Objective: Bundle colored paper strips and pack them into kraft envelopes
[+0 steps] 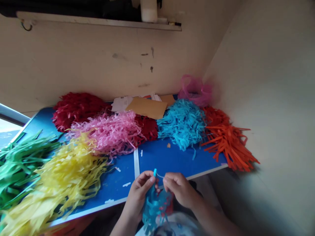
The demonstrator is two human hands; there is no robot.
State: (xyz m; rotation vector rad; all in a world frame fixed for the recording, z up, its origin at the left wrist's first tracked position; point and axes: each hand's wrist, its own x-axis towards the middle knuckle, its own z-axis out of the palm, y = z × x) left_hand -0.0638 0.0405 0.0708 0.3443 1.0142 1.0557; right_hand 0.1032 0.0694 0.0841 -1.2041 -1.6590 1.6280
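Blue paper tassel [154, 209] pinched at the table's edge
Left fingers [148, 183] close on its looped top; right hand [178, 188] pinches a thin string [159, 176]; pulling hard could tear the paper.

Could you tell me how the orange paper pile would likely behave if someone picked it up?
The orange pile would probably feel light and floppy, being loose thin strips. Some might trail or slip free, since many ends splay past the edge of the table.
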